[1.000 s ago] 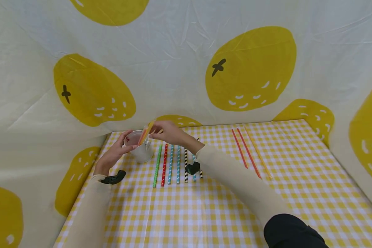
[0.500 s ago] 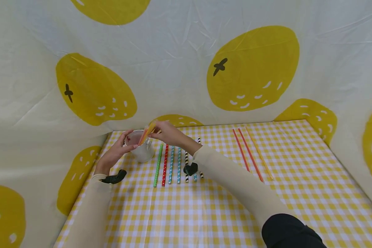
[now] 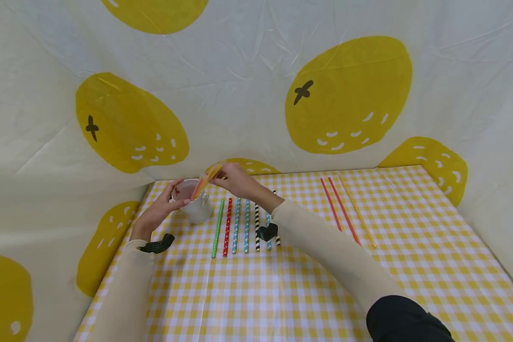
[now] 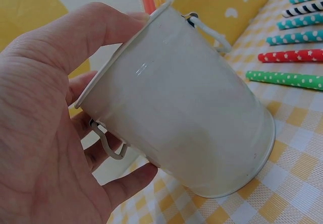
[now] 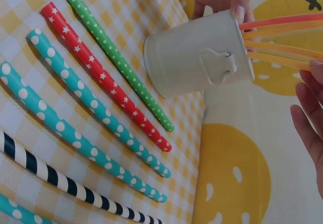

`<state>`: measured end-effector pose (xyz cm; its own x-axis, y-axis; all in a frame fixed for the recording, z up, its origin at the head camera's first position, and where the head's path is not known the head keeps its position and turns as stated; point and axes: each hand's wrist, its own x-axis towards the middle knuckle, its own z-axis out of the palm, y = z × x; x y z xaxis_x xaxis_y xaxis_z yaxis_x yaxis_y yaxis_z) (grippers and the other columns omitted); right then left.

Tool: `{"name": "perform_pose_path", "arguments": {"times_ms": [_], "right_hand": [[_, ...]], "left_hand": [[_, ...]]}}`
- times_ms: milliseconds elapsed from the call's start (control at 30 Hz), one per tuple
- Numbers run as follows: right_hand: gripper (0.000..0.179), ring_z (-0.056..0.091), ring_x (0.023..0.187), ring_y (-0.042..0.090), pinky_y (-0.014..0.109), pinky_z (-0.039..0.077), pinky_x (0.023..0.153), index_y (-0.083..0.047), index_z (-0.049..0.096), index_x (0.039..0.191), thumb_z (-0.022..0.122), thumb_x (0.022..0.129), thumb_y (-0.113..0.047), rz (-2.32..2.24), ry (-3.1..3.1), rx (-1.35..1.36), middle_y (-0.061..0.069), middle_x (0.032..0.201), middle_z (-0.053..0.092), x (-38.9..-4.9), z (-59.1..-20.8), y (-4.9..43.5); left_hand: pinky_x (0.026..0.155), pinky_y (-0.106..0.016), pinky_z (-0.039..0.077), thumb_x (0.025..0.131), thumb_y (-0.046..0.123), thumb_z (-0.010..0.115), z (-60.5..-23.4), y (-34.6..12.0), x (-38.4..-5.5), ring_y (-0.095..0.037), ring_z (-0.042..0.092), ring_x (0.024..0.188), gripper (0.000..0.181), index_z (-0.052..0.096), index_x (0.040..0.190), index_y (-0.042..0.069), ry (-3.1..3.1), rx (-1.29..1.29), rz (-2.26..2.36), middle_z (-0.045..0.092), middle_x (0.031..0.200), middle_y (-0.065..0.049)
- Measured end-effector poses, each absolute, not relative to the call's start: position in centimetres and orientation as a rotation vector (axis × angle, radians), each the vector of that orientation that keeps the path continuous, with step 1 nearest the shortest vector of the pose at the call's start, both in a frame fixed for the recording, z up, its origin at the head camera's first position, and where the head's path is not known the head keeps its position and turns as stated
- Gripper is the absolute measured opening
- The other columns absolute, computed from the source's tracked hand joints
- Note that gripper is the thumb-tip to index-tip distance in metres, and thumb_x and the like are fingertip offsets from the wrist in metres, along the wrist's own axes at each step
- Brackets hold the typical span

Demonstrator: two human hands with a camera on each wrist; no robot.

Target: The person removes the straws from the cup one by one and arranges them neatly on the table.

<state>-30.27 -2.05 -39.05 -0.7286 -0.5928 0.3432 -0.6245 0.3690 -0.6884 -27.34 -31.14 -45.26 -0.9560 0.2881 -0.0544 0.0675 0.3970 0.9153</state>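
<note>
My left hand (image 3: 160, 211) grips a small white metal bucket (image 4: 176, 103), thumb on the near rim and fingers round its side. The bucket has small wire handles and stands on the cloth. Several plain orange-red and yellow drinking straws (image 5: 282, 47) lean out of its mouth, their lower ends hidden inside. Over the bucket's right side, my right hand (image 3: 238, 183) pinches the upper part of the yellow straws between thumb and fingers. In the right wrist view, the right hand (image 5: 309, 115) is partly cut off, so I cannot tell how many straws it holds.
Right of the bucket lies a row of patterned paper straws: green dotted (image 3: 218, 228), red starred (image 3: 227, 228), blue dotted (image 3: 235, 228) and black-striped (image 3: 257, 228). My right forearm crosses above some of them. Two red straws (image 3: 344, 209) and a yellow straw (image 3: 358, 211) lie farther right.
My right hand has shifted slightly right, and the yellow straws lean further over toward it. The left hand and the bucket stay in place.
</note>
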Motion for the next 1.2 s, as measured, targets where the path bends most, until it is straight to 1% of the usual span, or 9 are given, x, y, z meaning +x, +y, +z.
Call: {"name": "perform_pose_path", "arguments": {"times_ms": [200, 333, 500, 700, 833, 1000, 1200], "right_hand": [[0.015, 0.067, 0.093, 0.013, 0.024, 0.052, 0.082, -0.011, 0.077, 0.107, 0.067, 0.100, -0.019, 1.339, -2.530, 1.105, 0.002, 0.106, 0.073, -30.4, -39.0, -1.2], [0.016, 0.066, 0.093, 0.012, 0.025, 0.053, 0.084, -0.011, 0.076, 0.110, 0.067, 0.100, -0.019, 1.410, -2.467, 1.100, 0.001, 0.107, 0.072, -30.4, -38.9, -0.4], [0.021, 0.066, 0.096, 0.013, 0.027, 0.053, 0.083, -0.011, 0.074, 0.117, 0.068, 0.099, -0.019, 1.489, -2.425, 1.070, 0.001, 0.109, 0.072, -30.3, -38.6, 0.6], [0.023, 0.064, 0.099, 0.014, 0.028, 0.053, 0.083, -0.013, 0.073, 0.120, 0.065, 0.101, -0.023, 1.516, -2.441, 1.003, 0.001, 0.111, 0.071, -30.4, -38.0, 1.8], [0.024, 0.064, 0.098, 0.015, 0.029, 0.053, 0.083, -0.012, 0.073, 0.120, 0.065, 0.101, -0.023, 1.516, -2.427, 0.988, 0.002, 0.111, 0.071, -30.4, -37.7, 2.3], [0.025, 0.064, 0.098, 0.016, 0.030, 0.053, 0.083, -0.008, 0.072, 0.120, 0.064, 0.101, -0.022, 1.534, -2.405, 0.979, 0.002, 0.110, 0.070, -30.3, -37.5, 2.5], [0.022, 0.064, 0.096, 0.015, 0.030, 0.053, 0.081, -0.012, 0.073, 0.118, 0.065, 0.101, -0.023, 1.556, -2.389, 0.950, 0.002, 0.109, 0.071, -30.2, -37.2, 2.5]], "left_hand": [[0.116, -0.067, 0.017, 0.101, 0.030, 0.065, -45.3, -31.0, -27.3, -0.037, -0.006, 0.155, 0.085, 0.009, 0.164, 0.021, 2.455, 0.322, 1.573, -0.009, 0.169, -0.008], [0.116, -0.068, 0.014, 0.101, 0.031, 0.065, -45.3, -31.0, -27.2, -0.035, -0.011, 0.155, 0.085, 0.010, 0.164, 0.025, 2.453, 0.322, 1.570, -0.011, 0.169, -0.005], [0.116, -0.069, 0.012, 0.101, 0.031, 0.065, -45.5, -31.2, -27.2, -0.035, -0.013, 0.155, 0.085, 0.009, 0.165, 0.027, 2.454, 0.323, 1.575, -0.012, 0.169, -0.002], [0.116, -0.070, 0.012, 0.101, 0.033, 0.065, -45.4, -31.4, -27.4, -0.036, -0.013, 0.154, 0.086, 0.008, 0.165, 0.026, 2.446, 0.323, 1.572, -0.014, 0.169, -0.003], [0.116, -0.070, 0.010, 0.101, 0.033, 0.065, -45.2, -31.5, -27.3, -0.036, -0.014, 0.155, 0.087, 0.007, 0.165, 0.024, 2.440, 0.320, 1.571, -0.014, 0.169, -0.003], [0.115, -0.070, 0.012, 0.101, 0.031, 0.065, -45.3, -31.4, -27.4, -0.038, -0.013, 0.154, 0.087, 0.007, 0.165, 0.024, 2.449, 0.328, 1.564, -0.014, 0.169, -0.004], [0.116, -0.069, 0.014, 0.102, 0.030, 0.065, -45.3, -31.4, -27.4, -0.037, -0.009, 0.155, 0.086, 0.007, 0.165, 0.026, 2.439, 0.325, 1.580, -0.012, 0.169, -0.004]]}}
